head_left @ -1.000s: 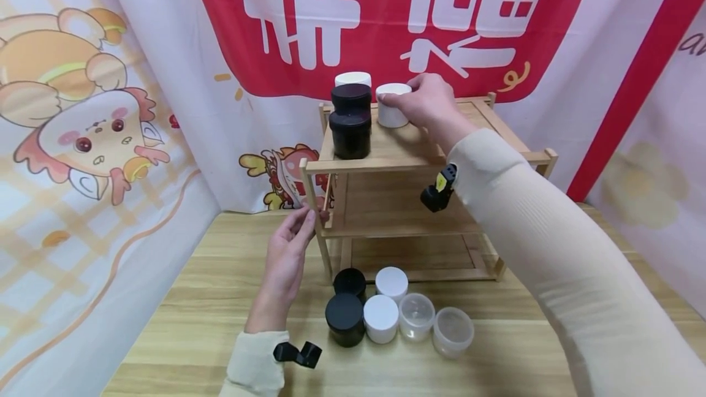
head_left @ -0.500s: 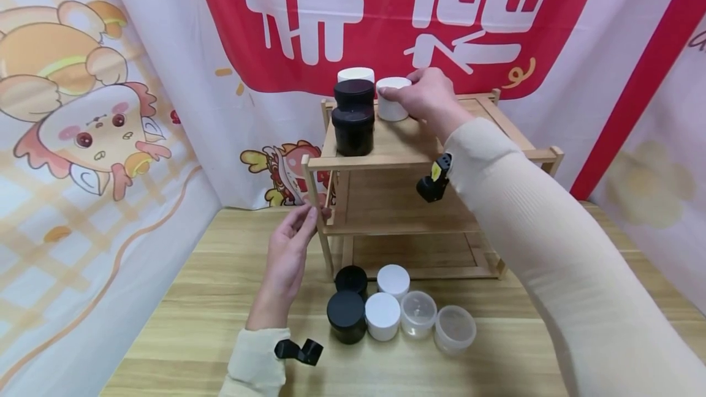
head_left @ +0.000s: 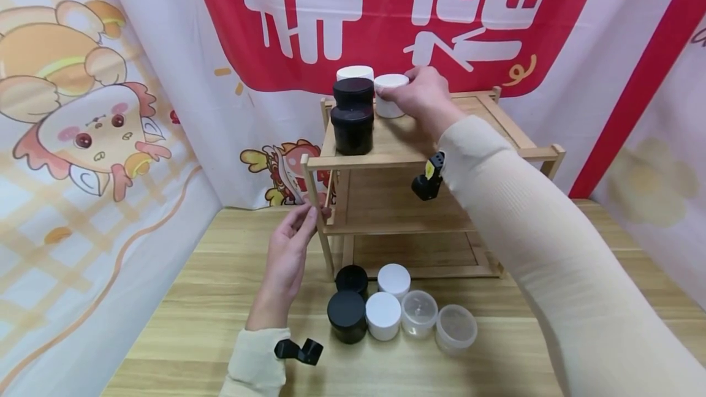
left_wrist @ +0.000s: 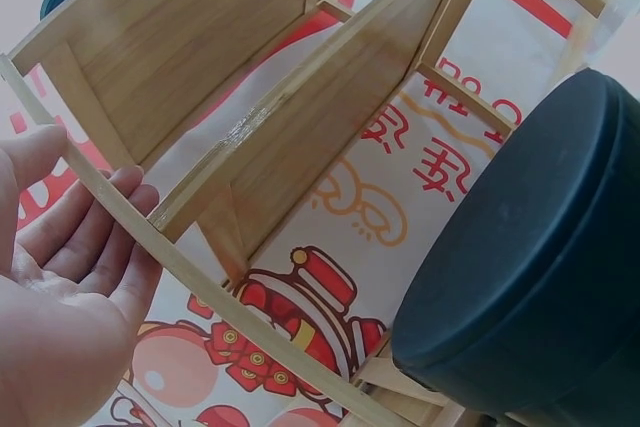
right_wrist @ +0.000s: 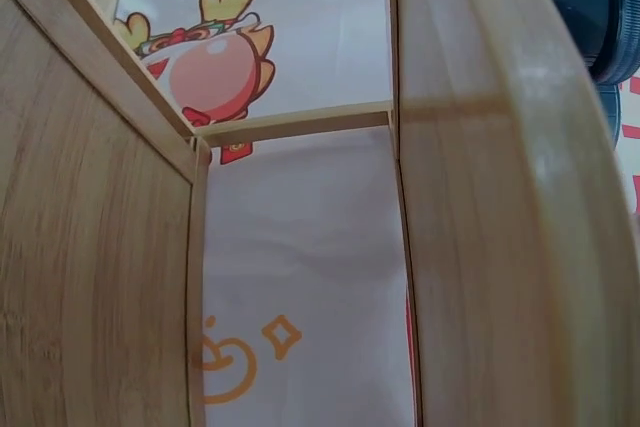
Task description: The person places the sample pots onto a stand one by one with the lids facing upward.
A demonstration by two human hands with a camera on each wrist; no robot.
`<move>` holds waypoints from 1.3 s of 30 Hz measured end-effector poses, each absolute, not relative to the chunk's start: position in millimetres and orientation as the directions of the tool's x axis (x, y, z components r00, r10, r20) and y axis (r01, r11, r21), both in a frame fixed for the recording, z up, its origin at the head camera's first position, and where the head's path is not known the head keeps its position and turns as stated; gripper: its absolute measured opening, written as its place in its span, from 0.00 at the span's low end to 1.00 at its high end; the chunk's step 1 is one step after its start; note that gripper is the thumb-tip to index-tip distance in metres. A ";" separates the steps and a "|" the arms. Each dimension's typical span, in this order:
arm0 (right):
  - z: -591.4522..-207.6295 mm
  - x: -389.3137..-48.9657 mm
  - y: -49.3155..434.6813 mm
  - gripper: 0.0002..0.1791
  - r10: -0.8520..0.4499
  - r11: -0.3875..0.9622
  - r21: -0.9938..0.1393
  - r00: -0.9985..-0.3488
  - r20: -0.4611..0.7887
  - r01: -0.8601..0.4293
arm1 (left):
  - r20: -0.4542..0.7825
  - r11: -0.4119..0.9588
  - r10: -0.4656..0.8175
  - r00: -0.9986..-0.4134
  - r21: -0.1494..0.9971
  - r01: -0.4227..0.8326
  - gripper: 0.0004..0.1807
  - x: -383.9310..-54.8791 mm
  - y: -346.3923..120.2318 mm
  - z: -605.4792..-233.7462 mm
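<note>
Head view: at upper centre, the right hand (head_left: 426,94) pinches an upright white jar (head_left: 389,109) from its right, near the black jars (head_left: 352,135), while the left hand (head_left: 289,241), left of centre, holds the rack post (head_left: 311,184).

You have the shelf (head_left: 397,201) at twelve o'clock on the table (head_left: 215,299). Six jars (head_left: 383,316) stand before it. On its top (head_left: 393,141), toward nine o'clock from the middle, stand other jars (head_left: 353,136). The cloth (head_left: 386,23) hangs behind.
</note>
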State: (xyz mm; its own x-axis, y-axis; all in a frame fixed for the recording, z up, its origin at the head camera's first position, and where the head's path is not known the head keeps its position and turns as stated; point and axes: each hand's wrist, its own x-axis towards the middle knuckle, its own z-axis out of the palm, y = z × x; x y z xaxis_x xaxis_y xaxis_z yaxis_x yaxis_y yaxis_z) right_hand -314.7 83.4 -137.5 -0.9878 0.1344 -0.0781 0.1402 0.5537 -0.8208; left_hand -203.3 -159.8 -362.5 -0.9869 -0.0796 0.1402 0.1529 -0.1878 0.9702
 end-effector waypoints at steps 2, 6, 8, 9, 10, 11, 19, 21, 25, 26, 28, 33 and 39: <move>-136.8 -314.2 82.5 0.45 0.134 0.545 -0.827 -0.988 -0.079 0.140 | 0.143 -0.188 -0.081 -0.986 0.970 0.156 0.21 -203.8 -160.1 -362.2; -136.3 -313.9 81.6 0.45 0.130 0.543 -0.829 -0.988 -0.079 0.137 | 0.144 -0.189 -0.080 -0.986 0.969 0.157 0.22 -204.8 -160.8 -362.3; -137.0 -314.1 81.2 0.45 0.131 0.545 -0.828 -0.989 -0.074 0.134 | 0.143 -0.190 -0.079 -0.987 0.969 0.155 0.22 -204.9 -160.9 -362.8; -137.5 -314.2 80.9 0.45 0.132 0.547 -0.827 -0.989 -0.072 0.133 | 0.141 -0.190 -0.079 -0.987 0.970 0.154 0.22 -205.0 -161.0 -363.2; -137.8 -314.4 80.5 0.45 0.133 0.547 -0.826 -0.989 -0.070 0.132 | 0.139 -0.190 -0.079 -0.987 0.970 0.152 0.22 -204.8 -160.9 -363.4; -138.5 -314.7 80.1 0.45 0.135 0.550 -0.825 -0.989 -0.067 0.130 | 0.138 -0.189 -0.081 -0.987 0.970 0.151 0.21 -204.5 -160.8 -363.5; -142.4 -318.5 78.4 0.46 0.150 0.555 -0.822 -0.987 -0.053 0.128 | 0.145 -0.191 -0.080 -0.986 0.969 0.158 0.22 -204.2 -160.0 -363.9; -142.9 -319.2 78.1 0.47 0.152 0.551 -0.825 -0.987 -0.051 0.127 | 0.149 -0.198 -0.081 -0.986 0.967 0.162 0.21 -204.6 -159.9 -363.7; -143.4 -319.5 77.0 0.47 0.155 0.550 -0.826 -0.987 -0.044 0.124 | 0.154 -0.206 -0.082 -0.985 0.964 0.168 0.20 -205.0 -159.8 -363.2; -143.6 -319.6 76.8 0.47 0.156 0.552 -0.825 -0.987 -0.044 0.124 | 0.154 -0.206 -0.082 -0.985 0.964 0.168 0.20 -204.8 -159.9 -363.2; -143.9 -320.1 76.4 0.47 0.158 0.554 -0.823 -0.987 -0.041 0.123 | 0.154 -0.203 -0.081 -0.985 0.965 0.167 0.20 -204.6 -160.0 -363.3; -145.5 -320.9 76.6 0.48 0.165 0.544 -0.831 -0.986 -0.033 0.119 | 0.155 -0.199 -0.077 -0.985 0.966 0.168 0.21 -204.3 -160.4 -363.7; -148.1 -320.5 77.7 0.46 0.180 0.532 -0.839 -0.984 -0.018 0.113 | 0.157 -0.194 -0.075 -0.985 0.966 0.169 0.22 -204.0 -160.1 -363.3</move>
